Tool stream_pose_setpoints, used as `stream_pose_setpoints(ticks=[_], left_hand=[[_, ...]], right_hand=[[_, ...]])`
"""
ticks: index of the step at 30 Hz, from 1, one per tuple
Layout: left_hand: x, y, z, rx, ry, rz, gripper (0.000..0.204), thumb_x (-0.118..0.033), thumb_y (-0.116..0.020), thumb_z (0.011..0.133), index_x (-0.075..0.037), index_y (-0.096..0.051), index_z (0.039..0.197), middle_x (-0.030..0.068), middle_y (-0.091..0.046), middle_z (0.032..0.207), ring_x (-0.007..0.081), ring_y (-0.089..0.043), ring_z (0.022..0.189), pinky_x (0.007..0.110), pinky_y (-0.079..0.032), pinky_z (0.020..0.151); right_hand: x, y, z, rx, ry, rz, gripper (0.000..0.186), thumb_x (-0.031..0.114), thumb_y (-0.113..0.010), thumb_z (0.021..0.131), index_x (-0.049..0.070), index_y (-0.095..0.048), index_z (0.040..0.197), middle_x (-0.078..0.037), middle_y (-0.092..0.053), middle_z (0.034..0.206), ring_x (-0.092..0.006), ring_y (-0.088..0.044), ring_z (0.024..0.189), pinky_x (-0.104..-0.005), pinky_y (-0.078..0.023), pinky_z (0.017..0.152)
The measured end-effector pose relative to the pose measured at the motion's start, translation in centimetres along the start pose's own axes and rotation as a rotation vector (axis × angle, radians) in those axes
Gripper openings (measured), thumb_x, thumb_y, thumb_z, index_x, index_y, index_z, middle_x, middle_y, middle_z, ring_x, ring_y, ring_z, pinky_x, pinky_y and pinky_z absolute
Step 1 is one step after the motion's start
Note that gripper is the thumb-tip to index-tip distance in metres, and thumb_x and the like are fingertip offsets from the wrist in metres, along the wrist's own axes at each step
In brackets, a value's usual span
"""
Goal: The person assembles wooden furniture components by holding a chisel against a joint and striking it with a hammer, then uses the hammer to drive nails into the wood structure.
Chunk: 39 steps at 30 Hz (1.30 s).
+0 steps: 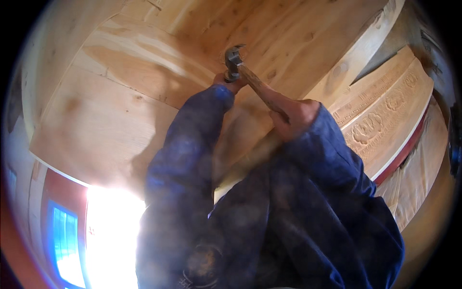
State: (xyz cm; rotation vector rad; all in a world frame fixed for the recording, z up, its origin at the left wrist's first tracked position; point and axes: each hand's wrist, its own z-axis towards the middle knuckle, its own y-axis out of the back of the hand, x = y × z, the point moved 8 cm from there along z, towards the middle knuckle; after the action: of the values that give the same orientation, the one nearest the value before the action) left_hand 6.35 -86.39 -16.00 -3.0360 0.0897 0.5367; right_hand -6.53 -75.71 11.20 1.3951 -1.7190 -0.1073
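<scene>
My right hand [299, 116] is wrapped round the wooden handle of a claw hammer [233, 60]. The metal head points up and away, in front of a plywood panel [130, 106]. Just below the head is my left hand [234, 85], close to the panel. Its fingers look drawn together but are mostly covered by the hammer head. Whatever it may be pinching is hidden. Both arms are raised in dark blue sleeves.
Wooden boards with knots [288, 33] spread across the top. At the right, a carved wooden panel [380, 118] with a red edge stands near a pale wrapped sheet [423, 159]. Bright light comes through an opening [113, 236] at the lower left, beside a blue-framed window [66, 241].
</scene>
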Motion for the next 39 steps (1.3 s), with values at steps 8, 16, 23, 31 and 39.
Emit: stream_pose_setpoints(ticks=[8,16,23,31,39], left_hand=[[-4.7,0.1,-6.0,-0.446,-0.166,0.415,0.043,-0.053,-0.076,0.082,-0.012,-0.073,0.092,0.0176,-0.072,0.085,0.0321,-0.070,0.082,0.041,-0.054,0.074],[-1.9,6.8,1.2,-0.256,0.000,-0.452,0.043,-0.038,-0.083,0.081,-0.010,-0.053,0.068,0.0016,-0.052,0.055,0.0138,-0.048,0.046,0.035,-0.036,0.043],[-1.1,3.6,0.7,-0.142,-0.027,-0.505,0.040,-0.031,-0.082,0.084,-0.013,-0.050,0.067,-0.0009,-0.046,0.053,0.0121,-0.042,0.043,0.030,-0.031,0.042],[-0.3,2.4,1.2,-0.009,0.032,-0.310,0.033,-0.028,-0.075,0.090,-0.013,-0.054,0.069,-0.0010,-0.046,0.055,0.0134,-0.045,0.047,0.032,-0.035,0.045],[6.7,2.5,7.4,-0.245,-0.061,-0.690,0.032,-0.036,-0.080,0.083,-0.008,-0.064,0.083,0.0041,-0.062,0.068,0.0166,-0.058,0.065,0.030,-0.050,0.069]], right_hand=[[-1.5,4.3,-1.2,-0.194,-0.152,0.013,0.055,0.007,-0.068,0.082,0.016,-0.061,0.135,-0.016,-0.067,0.071,-0.0276,-0.071,0.066,-0.0321,-0.055,0.063],[-2.8,4.4,-0.9,-0.199,-0.137,0.042,0.056,0.009,-0.068,0.084,0.018,-0.059,0.138,-0.014,-0.068,0.070,-0.0259,-0.071,0.066,-0.0312,-0.055,0.065],[-2.7,1.9,0.4,-0.031,-0.152,-0.025,0.057,0.012,-0.066,0.083,0.017,-0.057,0.139,-0.016,-0.068,0.071,-0.0308,-0.070,0.066,-0.0366,-0.057,0.066],[-1.1,2.0,2.8,-0.086,-0.075,0.036,0.055,0.010,-0.066,0.084,0.016,-0.058,0.138,-0.014,-0.066,0.069,-0.0289,-0.068,0.061,-0.0342,-0.055,0.062],[-2.0,-0.8,3.8,0.103,-0.102,-0.171,0.053,0.018,-0.067,0.085,0.016,-0.058,0.137,-0.015,-0.067,0.070,-0.0296,-0.070,0.065,-0.0373,-0.056,0.063]])
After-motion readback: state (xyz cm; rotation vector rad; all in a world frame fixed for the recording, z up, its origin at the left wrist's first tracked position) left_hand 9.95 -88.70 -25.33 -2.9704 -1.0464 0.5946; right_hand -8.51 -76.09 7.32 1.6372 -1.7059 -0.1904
